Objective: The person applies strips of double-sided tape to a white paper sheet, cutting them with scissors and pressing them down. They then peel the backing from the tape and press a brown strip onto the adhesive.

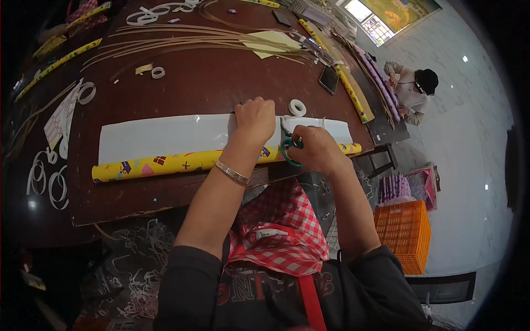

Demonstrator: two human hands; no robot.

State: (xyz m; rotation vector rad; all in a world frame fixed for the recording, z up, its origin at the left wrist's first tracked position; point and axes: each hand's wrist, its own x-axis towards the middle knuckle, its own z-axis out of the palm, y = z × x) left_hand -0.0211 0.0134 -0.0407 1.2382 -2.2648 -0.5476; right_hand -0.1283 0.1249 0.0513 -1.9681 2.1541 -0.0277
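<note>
A roll of yellow patterned wrapping paper (pixel 182 163) lies along the table's near edge, with its white underside (pixel 160 132) spread flat beyond the roll. My left hand (pixel 255 118) bears down on the white sheet near its far edge, fingers curled in. In my right hand (pixel 317 148) is a pair of scissors (pixel 287 151) with green handles, the blades pointing away from me over the white sheet. A dark line crosses the sheet by the blades. Just past the sheet's far edge sits a roll of white tape (pixel 297 107).
The brown table (pixel 199 88) carries long brown strips (pixel 182 41), a phone (pixel 328 80), a small tape roll (pixel 158 72) and more yellow rolls (pixel 353 94). At right, a person (pixel 414 88) handles purple rolls. An orange crate (pixel 406 234) stands on the floor.
</note>
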